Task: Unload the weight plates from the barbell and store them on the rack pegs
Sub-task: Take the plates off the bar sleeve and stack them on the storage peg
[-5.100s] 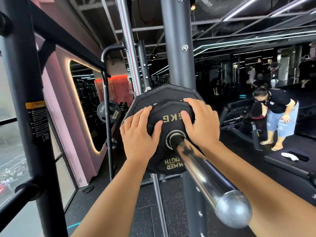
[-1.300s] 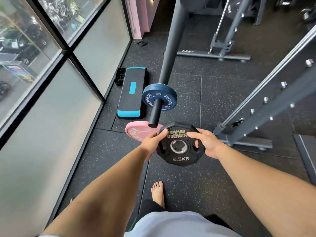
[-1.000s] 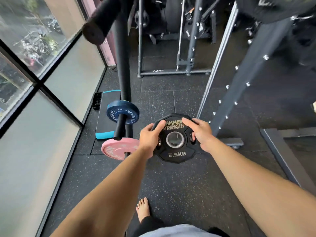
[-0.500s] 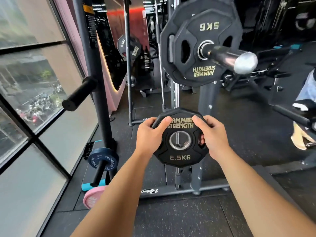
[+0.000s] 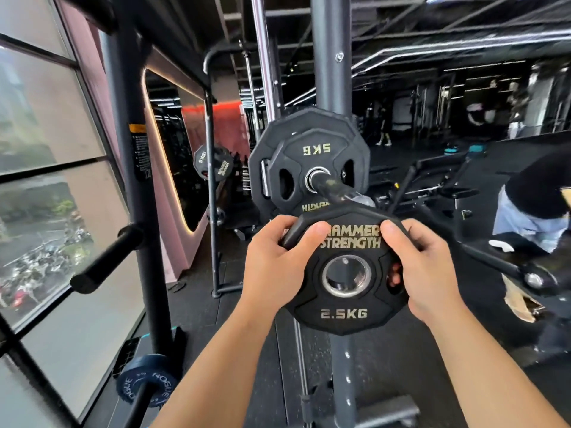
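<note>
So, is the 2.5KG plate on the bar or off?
Off: the left hand and right hand grip the 2.5KG plate, its centre hole empty.

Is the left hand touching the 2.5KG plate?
Touching. The head view shows the left hand gripping the 2.5KG plate, thumb on its face.

We're looking around somewhere pretty dim: big windows running down the left and letting daylight in, a pink wall carrying a mirror that's glowing round its edge, black speckled rubber floor underfoot, light strips shining across the dark ceiling.
</note>
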